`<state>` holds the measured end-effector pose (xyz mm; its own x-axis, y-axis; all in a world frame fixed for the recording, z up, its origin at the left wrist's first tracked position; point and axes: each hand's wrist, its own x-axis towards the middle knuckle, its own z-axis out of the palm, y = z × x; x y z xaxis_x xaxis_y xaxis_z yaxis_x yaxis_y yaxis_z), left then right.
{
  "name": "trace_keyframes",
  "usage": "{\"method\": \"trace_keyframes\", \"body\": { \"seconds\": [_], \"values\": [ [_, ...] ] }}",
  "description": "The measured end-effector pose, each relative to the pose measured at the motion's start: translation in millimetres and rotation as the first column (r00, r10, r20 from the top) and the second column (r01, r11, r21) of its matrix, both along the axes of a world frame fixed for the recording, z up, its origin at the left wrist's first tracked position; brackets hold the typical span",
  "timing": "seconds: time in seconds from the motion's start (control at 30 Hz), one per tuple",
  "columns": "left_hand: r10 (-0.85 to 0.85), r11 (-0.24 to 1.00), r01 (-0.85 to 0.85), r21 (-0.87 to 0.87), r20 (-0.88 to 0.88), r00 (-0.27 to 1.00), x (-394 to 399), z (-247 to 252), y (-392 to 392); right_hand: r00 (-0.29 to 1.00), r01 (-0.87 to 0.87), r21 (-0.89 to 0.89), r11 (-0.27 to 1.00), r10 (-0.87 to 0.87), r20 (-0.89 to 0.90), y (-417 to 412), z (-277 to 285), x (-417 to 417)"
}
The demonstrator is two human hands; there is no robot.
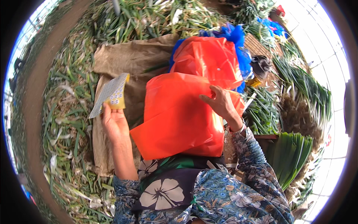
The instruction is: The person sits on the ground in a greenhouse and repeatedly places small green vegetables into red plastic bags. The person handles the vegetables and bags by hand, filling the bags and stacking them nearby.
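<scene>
My left hand (116,123) grips a bent sheet of small round stickers (119,93) by its lower edge, with yellow backing on one side and rows of dots on the other. Across my lap lies a smooth red-orange plastic sheet or bag (176,117), its near-left corner jutting out at an angle. Over its right side is my right hand (221,102), thumb and forefinger apart with nothing visible between them; whether it touches the plastic I cannot tell. Just beyond, a second red-orange plastic bag (207,58) bears one small white spot.
Brown sackcloth (131,58) is spread to the left and behind. Cut green leaves (67,123) litter the ground around it. Blue mesh netting (237,36) bunches behind the bags. Bundled green stalks with roots (304,89) and a fan of trimmed leaves (291,156) lie at right.
</scene>
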<state>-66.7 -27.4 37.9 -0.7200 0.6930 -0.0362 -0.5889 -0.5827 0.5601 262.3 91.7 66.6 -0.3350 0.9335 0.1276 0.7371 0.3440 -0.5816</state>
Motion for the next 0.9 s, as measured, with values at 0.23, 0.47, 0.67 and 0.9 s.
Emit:
{"method": "trace_keyframes", "body": {
  "seconds": [0.23, 0.47, 0.67, 0.9],
  "values": [
    [0.028, 0.998, -0.023, -0.060, 0.080, 0.996, 10, -4, -9, 0.964, -0.004, 0.000, 1.000, 0.003, -0.264, 4, 25, -34],
    [-0.030, 0.996, 0.043, -0.079, 0.155, 0.987, 21, -19, -12, 0.985, 0.091, -0.179, 0.980, -0.115, -0.127, 33, 8, -40],
    [-0.039, 0.996, 0.053, -0.079, 0.166, 0.985, 19, -16, -14, 0.829, -0.102, -0.102, 0.989, 0.028, -0.558, 37, 13, -54],
    [-0.024, 1.000, 0.023, 0.009, 0.145, 0.989, 6, -17, -26, 0.358, -0.321, 0.376, 0.869, 0.479, -0.802, -17, 191, 4]
  ]
}}
